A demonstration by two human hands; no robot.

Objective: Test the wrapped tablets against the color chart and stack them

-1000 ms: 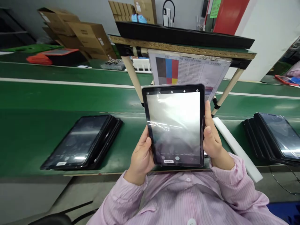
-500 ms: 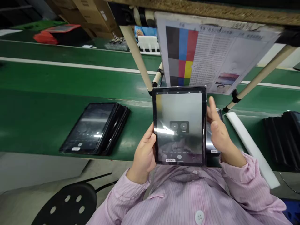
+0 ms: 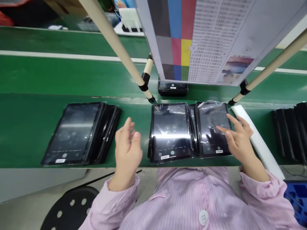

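Observation:
My left hand (image 3: 128,150) is raised between two groups of tablets, fingers apart and holding nothing. To its right a tablet (image 3: 170,121) lies face up on the bench, screen lit with a camera display. Beside that one lies a second tablet (image 3: 212,119) in clear film, and my right hand (image 3: 238,139) hovers over its right part. The index finger of that hand points at the screen; whether it touches, I cannot tell. On the left, a tablet (image 3: 75,127) lies atop a leaning stack, with black tablets (image 3: 106,134) beneath it.
A printed colour chart sheet (image 3: 203,41) hangs between beige poles (image 3: 117,48). More tablets (image 3: 172,89) are stacked behind it. To the right lie a white foam strip (image 3: 259,140) and a row of black tablets (image 3: 290,134). A black stool (image 3: 69,207) stands below left.
The tablet held up in my left hand is now down on the bench. My left hand has let go and moved left; my right hand has come over the right tablet.

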